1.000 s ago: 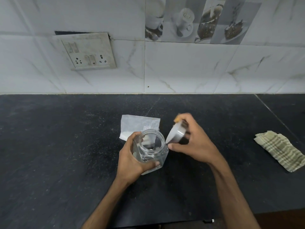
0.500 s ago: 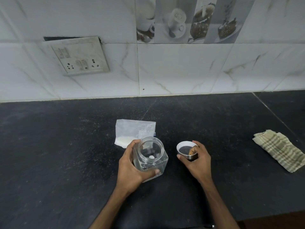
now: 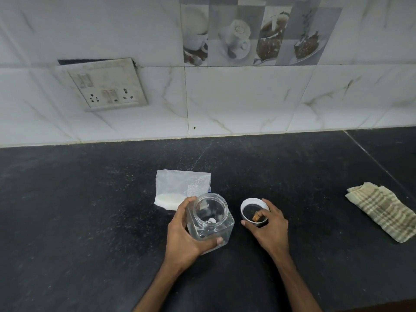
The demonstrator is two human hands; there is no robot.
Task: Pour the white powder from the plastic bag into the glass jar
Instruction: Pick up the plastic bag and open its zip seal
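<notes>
We judged the bag [image 3: 182, 190] to be the awkward item: thin, limp plastic, light, with the white powder [image 3: 168, 198] slumped into its near-left corner, so it would fold and sag wherever we pinched it. The sensible hold, to our eyes, was at the upper edge with both sides of the mouth gathered, the powder end hanging low until it was tipped. The jar [image 3: 210, 219] looked rigid, smooth and breakable (glass, by the task), clear-walled with a round open mouth and only a small white fleck at its bottom, so it was best taken around its squarish body. Our left hand [image 3: 185, 235] was doing just that, wrapped around the jar's left and near sides, thumb across the front wall, while the jar stood upright on the dark tabletop [image 3: 90, 221]. Our right hand [image 3: 269, 228] rested on the lid [image 3: 254, 211], which lay inside-up just to the right of the jar, fingers curled about its near rim; whether they gripped it firmly or merely touched it we could not tell. The bag lay flat just behind the jar and the left hand, touched by neither hand. A striped cloth [image 3: 382, 210] sat well apart at the right.
</notes>
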